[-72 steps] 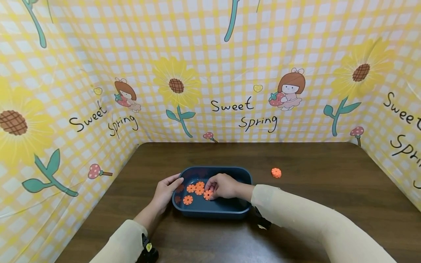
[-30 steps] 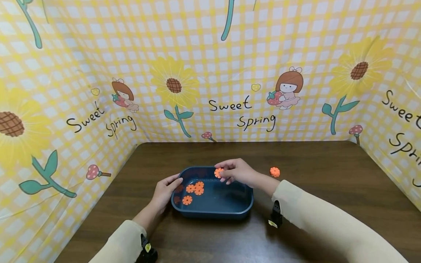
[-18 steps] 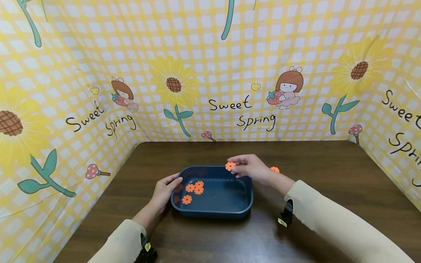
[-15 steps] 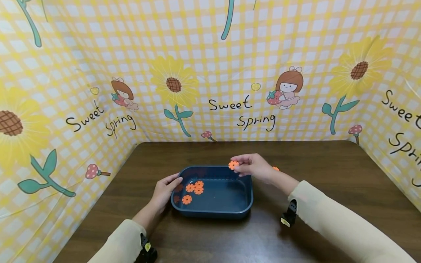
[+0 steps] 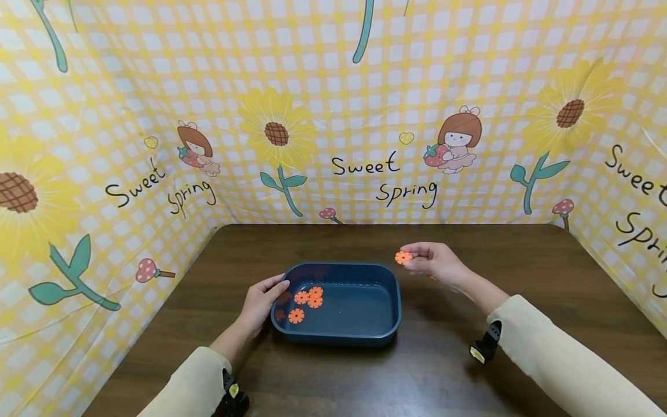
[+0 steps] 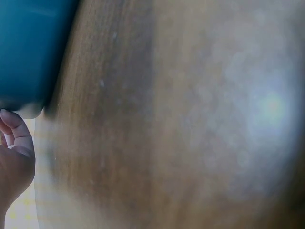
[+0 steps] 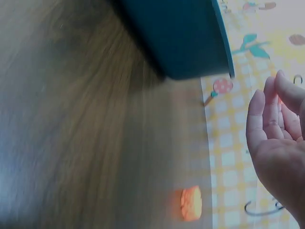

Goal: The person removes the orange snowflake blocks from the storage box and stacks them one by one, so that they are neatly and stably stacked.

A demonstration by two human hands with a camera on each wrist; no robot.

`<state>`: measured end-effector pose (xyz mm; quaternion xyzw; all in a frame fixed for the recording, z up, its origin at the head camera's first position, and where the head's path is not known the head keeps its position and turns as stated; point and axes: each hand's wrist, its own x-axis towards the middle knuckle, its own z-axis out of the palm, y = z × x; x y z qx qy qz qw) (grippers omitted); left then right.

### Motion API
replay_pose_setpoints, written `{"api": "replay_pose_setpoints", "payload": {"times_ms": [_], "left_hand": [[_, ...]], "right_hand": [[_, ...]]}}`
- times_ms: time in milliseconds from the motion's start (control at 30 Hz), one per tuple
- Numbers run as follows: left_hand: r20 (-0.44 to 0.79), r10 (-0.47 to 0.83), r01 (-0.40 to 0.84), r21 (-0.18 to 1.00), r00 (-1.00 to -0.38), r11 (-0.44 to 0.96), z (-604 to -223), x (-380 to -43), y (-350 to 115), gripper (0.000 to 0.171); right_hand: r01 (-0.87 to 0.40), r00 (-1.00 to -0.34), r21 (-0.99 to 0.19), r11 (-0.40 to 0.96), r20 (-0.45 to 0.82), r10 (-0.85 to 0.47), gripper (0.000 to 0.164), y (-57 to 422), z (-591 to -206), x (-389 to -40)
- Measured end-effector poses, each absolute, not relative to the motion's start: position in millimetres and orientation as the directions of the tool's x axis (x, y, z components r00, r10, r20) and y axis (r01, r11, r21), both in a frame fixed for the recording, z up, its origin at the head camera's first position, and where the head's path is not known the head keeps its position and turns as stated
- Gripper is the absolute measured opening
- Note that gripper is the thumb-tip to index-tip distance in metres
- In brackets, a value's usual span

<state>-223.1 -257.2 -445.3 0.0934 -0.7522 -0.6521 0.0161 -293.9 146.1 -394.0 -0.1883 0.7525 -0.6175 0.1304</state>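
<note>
Holds in the left hand (image 5: pixel 259 306), left of centre in the head view, the left end of the blue container (image 5: pixel 359 315), thumb over the rim. Pinches in the right hand (image 5: pixel 438 266), right of centre, a notched orange disc (image 5: pixel 401 255) by its edge, thumb and fingers narrow around it, above the table (image 5: pixel 526 260) and just beside the container's upper right corner. Could lose the disc through a slackening or twist of so slight an edge hold. Includes, low and right of centre in the right wrist view, an orange stack (image 7: pixel 191 205) on the table (all but hidden behind the right hand in the head view). Could knock or scatter this through a low, unsighted pass of the same hand. Contains, toward the container's left end, a lone disc (image 5: pixel 294 313) and, just above it in the frame, an overlapping cluster of discs (image 5: pixel 315 301). Could disturb all of these, by sliding or tilting the container, through a pull at its one held end. Extends behind, across the top of the frame, to a yellow-checked cloth (image 5: pixel 323 63).
</note>
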Motion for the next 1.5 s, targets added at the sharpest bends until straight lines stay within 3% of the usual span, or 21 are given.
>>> {"api": "replay_pose_setpoints", "payload": {"times_ms": [500, 1500], "left_hand": [[-0.085, -0.16, -0.107, 0.985, -0.984, 0.137, -445.0, -221.5, -257.2, 0.047], [-0.09, -0.156, -0.113, 0.983, -0.984, 0.148, -442.6, -222.2, -257.0, 0.046]], "right_hand": [[-0.132, -0.963, -0.937, 0.323, 0.044, -0.265, 0.046, 192.2, -418.6, -303.1], [-0.131, -0.951, -0.893, 0.431, -0.009, -0.308, 0.038, 210.0, -440.3, -317.9]]}}
